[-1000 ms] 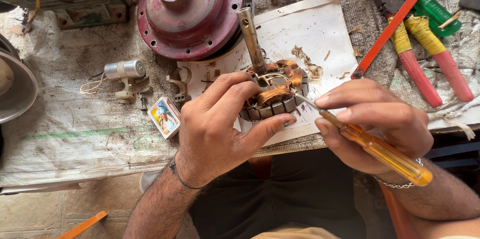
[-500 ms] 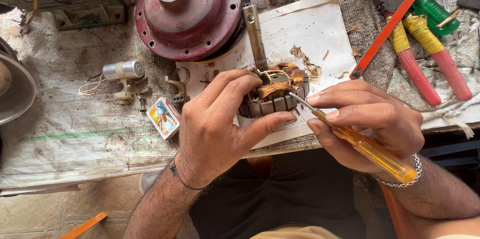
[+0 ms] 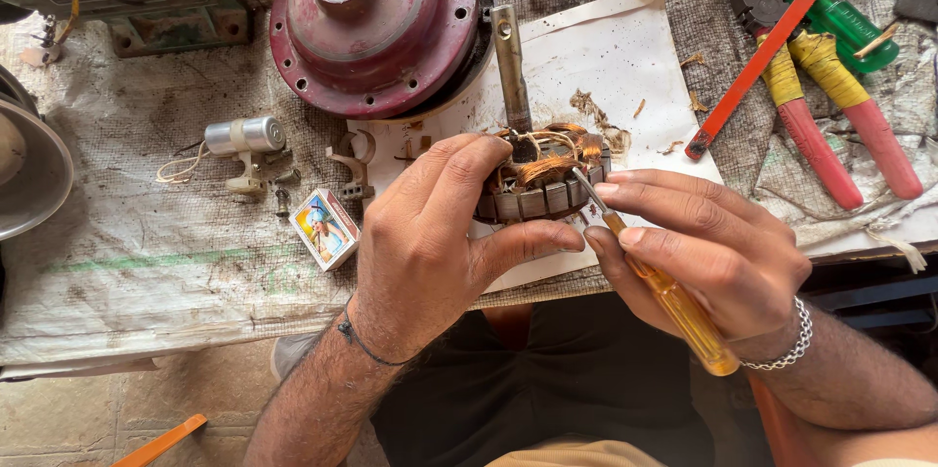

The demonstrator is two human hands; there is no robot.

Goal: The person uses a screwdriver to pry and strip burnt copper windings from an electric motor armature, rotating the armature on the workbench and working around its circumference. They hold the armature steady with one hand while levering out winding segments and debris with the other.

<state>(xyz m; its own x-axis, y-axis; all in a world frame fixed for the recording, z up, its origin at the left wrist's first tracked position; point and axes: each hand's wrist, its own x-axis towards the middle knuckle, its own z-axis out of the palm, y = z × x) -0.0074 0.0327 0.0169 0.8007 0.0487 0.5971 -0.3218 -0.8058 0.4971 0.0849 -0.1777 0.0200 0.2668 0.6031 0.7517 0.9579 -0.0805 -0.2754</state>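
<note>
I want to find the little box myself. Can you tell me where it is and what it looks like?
Start at the big dark-red metal dome at the top of the bench. Below it, just left of the left hand, a small box lies flat on the dirty white sheet. Unlike the grey metal bits nearby, it carries a bright blue-and-yellow picture.

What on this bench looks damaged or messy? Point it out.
The copper winding in the motor core is torn and frayed, with loose strands sticking up. Copper scraps lie scattered on the white paper behind it.
</note>
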